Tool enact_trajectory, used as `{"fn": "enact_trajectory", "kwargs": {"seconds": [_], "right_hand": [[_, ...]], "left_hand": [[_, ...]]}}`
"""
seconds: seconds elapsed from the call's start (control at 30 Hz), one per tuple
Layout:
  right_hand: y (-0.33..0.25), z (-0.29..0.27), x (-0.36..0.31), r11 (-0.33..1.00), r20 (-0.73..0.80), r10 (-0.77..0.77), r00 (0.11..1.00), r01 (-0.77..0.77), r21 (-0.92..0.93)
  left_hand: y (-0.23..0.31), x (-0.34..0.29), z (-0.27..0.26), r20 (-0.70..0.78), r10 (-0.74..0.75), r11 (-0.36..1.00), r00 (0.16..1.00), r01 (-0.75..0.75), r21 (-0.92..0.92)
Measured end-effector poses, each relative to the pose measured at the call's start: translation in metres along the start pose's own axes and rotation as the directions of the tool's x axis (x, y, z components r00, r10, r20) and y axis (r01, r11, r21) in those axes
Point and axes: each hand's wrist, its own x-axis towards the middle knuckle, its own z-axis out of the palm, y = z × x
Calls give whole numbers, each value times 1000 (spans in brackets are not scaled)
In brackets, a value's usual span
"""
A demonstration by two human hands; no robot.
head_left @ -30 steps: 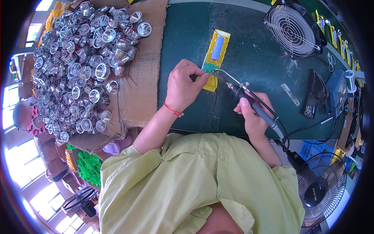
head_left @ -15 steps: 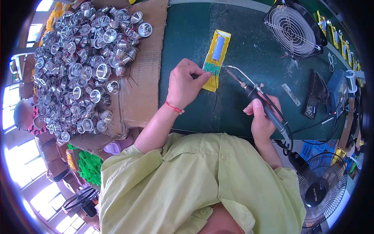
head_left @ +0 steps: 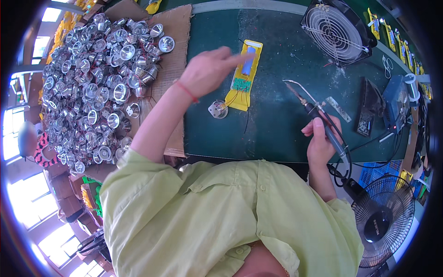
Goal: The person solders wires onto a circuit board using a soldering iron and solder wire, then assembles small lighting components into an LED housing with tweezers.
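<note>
A: Largest first?
B: Green surface [head_left: 277, 134] across the centre of the frame; heap of silvery lamp reflectors [head_left: 92, 87] at upper left.
A: And the hands?
B: Right hand [head_left: 320, 143], right of centre, wrapped around a soldering iron [head_left: 313, 111], tip well apart from the yellow casing [head_left: 242, 102] at upper centre. Left hand [head_left: 207, 71] blurred, one finger stretched over the casing's blue cell [head_left: 247, 69]; cannot tell whether touching or grasping anything.
A: Smaller still?
B: Loose reflector [head_left: 218, 110] just left of the casing's lower end, then a green circuit board [head_left: 242, 85] inside, with thin wires [head_left: 232, 97] leading toward that reflector.
A: Risks?
B: Could tear a joint by snagging those wires; could scorch plastic or skin by swinging a probably hot tip leftward.
</note>
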Motion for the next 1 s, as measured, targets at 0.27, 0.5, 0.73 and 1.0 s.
{"fn": "enact_trajectory", "kwargs": {"seconds": [0.27,0.5,0.73,1.0], "right_hand": [[-3,-18,1,997,-110,-76,991,74,-23],[-14,-24,12,993,-165,-121,979,118,-27],[-11,1,-3,990,92,-138,986,139,2],[0,22,-4,996,190,22,981,-6,-86]], "left_hand": [[40,0,-14,222,-86,990,971,58,130],[58,-35,13,-295,-357,850,886,178,-495],[67,-21,20,-278,-434,780,857,203,-591],[74,-16,23,-260,-528,780,809,339,-526]]}}
